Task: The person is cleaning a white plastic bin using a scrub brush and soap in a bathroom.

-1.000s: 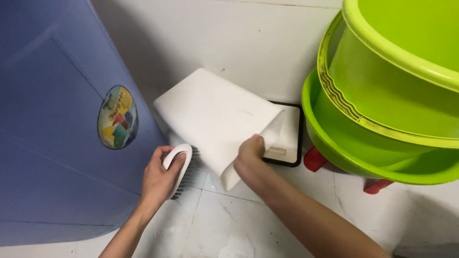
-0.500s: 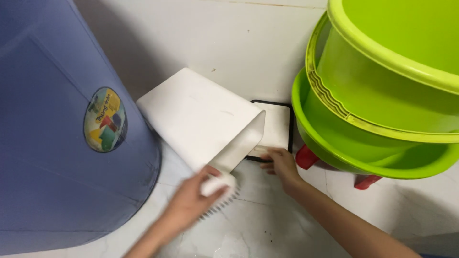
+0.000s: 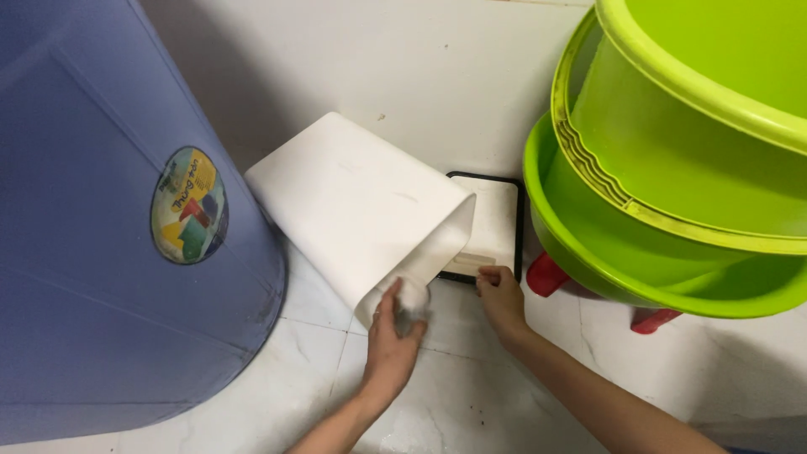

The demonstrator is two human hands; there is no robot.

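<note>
A white rectangular bin (image 3: 361,202) lies tilted on its side on the floor, its open mouth facing me. My left hand (image 3: 391,340) is at the lower rim of that mouth, closed around a white scrubbing brush (image 3: 412,298) that reaches just inside the bin. My right hand (image 3: 502,296) is beside it to the right, fingers curled on the near edge of a flat white lid with a black rim (image 3: 496,223) that lies on the floor half behind the bin.
A large blue-grey plastic drum (image 3: 109,252) with a round sticker fills the left side. Stacked lime-green basins (image 3: 672,168) sit at the right on a red stool (image 3: 546,276). A white wall is behind, with pale marble floor tiles (image 3: 277,395) below.
My left hand carried the brush from the bin's left side round to its open mouth. My right hand left the bin's rim and moved down to the lid's edge.
</note>
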